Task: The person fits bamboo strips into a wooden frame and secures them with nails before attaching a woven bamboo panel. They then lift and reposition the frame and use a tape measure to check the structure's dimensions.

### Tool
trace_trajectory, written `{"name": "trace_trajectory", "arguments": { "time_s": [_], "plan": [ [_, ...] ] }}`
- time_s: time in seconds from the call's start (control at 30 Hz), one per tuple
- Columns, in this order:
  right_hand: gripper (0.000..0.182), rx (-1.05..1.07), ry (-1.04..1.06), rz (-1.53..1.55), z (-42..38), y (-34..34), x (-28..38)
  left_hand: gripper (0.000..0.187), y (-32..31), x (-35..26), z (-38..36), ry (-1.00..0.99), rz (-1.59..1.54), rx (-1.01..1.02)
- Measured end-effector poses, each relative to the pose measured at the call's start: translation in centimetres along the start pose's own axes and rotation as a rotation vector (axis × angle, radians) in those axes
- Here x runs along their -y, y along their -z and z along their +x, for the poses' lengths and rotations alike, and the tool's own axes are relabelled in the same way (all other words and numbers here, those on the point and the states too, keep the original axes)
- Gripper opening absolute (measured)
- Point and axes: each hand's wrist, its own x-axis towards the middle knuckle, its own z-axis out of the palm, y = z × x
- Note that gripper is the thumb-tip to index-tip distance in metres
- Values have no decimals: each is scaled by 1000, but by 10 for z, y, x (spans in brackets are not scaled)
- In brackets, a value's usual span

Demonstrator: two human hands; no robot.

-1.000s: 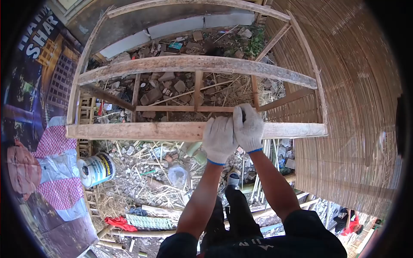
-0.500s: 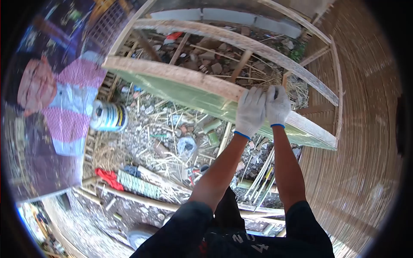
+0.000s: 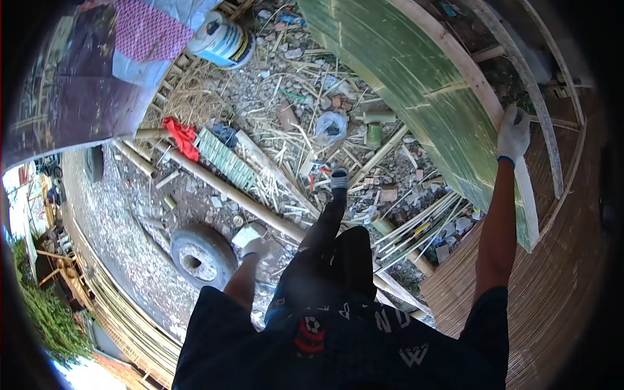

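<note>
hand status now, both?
Left hand: away from the wooden frame; blurred, open or closed can't be told.
Right hand: closed on the frame's edge.

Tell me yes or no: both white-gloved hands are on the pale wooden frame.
No, the right hand is on the frame, but the left hand hangs apart from it, near the black rubber tire.

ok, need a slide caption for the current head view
Right hand on green-panelled wooden frame, left hand near a tire, rubble between.
</note>
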Motion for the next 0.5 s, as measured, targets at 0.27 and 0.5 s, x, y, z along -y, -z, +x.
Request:
{"name": "trace_trajectory", "arguments": {
  "time_s": [0.27, 0.5],
  "plan": [
    [54, 41, 112, 1, 6, -4, -15, 55, -107, 142, -73, 187, -188, -108],
    [62, 287, 280, -60, 15, 8, -18, 43, -189, 53, -66, -377, -417, 78]
  ]
}}
